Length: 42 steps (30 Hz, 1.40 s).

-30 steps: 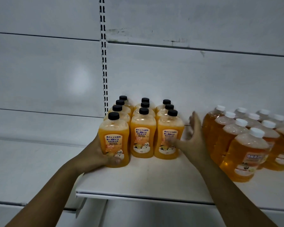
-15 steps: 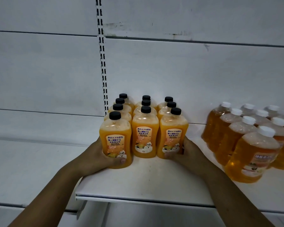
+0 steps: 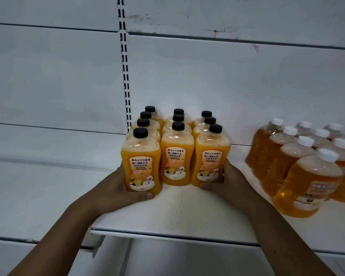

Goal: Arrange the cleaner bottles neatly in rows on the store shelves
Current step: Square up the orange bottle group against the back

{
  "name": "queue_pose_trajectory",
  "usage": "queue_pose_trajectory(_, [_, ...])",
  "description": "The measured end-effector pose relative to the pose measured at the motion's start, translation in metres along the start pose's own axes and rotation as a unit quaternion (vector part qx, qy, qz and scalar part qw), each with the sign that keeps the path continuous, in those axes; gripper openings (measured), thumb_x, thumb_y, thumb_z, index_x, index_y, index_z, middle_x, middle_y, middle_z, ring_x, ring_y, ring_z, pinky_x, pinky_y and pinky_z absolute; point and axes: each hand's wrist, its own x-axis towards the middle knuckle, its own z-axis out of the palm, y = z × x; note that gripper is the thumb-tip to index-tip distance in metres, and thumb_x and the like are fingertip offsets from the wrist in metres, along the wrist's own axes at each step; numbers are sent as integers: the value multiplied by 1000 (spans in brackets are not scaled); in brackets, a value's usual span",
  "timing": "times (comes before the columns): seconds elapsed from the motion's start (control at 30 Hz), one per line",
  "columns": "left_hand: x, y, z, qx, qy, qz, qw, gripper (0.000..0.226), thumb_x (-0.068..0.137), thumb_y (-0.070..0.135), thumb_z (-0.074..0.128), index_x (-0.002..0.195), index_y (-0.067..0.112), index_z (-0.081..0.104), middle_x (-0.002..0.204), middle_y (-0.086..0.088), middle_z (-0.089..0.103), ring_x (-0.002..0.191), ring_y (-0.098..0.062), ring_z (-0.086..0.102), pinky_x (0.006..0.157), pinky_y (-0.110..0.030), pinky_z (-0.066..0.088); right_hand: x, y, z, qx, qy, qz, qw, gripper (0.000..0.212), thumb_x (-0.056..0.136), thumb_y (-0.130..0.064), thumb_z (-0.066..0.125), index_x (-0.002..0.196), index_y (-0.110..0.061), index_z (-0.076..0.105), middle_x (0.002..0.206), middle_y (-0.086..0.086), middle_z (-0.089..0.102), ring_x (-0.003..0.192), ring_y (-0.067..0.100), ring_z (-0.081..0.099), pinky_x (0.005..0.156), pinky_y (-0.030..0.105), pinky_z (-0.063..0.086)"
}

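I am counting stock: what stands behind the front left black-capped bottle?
Three more black-capped bottles stand behind the front left bottle, in one line toward the back wall. Only their caps and shoulders show; their labels and bases are covered.

In the grip of the left hand, the black-capped orange plastic bottle reads "床のドアや窓を強く掃除する", "地板清洁剂", "THE FLOOR IS HIGHLY CLEAN" (we find the smaller print blurred). The same label is on its twin in the right hand and on the middle bottle between the grips. Beyond the right grip, a white-capped amber bottle has a label beginning "地板清".
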Motion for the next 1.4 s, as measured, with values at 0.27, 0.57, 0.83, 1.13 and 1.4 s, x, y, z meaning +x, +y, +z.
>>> queue_pose_trajectory(0.27, [-3,2,2,-18,7,2,1000,84,73,57,91,145,48,48,137,27,65,125,-1,64,109,-40,54,-1,-2,1,3,7,5,1000,67,78,-20,88,126,-43,49,119,-31,61,99,-26,60,74,1,48])
queue_pose_trajectory(0.57, [8,29,-26,-129,98,68,984,147,41,78,92,157,65,2,165,26,33,137,-4,56,101,-33,58,9,-53,-18,51,58,-26,997,141,55,-33,93,164,-43,3,169,-13,27,128,3,49,101,38,53])
queue_pose_trajectory(0.83, [25,48,-24,-101,106,100,984,125,48,65,93,157,49,34,133,32,60,117,-8,69,85,-30,64,26,-57,-10,11,105,-69,992,128,64,-29,99,163,-42,20,161,-11,41,138,21,53,106,53,54])
queue_pose_trajectory(1.13, [26,37,-25,-108,57,95,988,137,52,29,102,161,50,21,144,21,57,124,-25,69,95,-54,61,22,-34,-25,12,18,-62,998,129,59,-9,101,148,-65,26,143,-20,52,113,-5,65,81,25,62])
queue_pose_trajectory(1.4, [32,34,-25,-61,87,119,987,132,55,32,100,161,49,22,143,20,57,119,-22,71,91,-49,64,28,-26,-23,0,39,-70,997,126,58,-17,101,151,-59,25,149,-13,50,119,1,64,87,27,62])
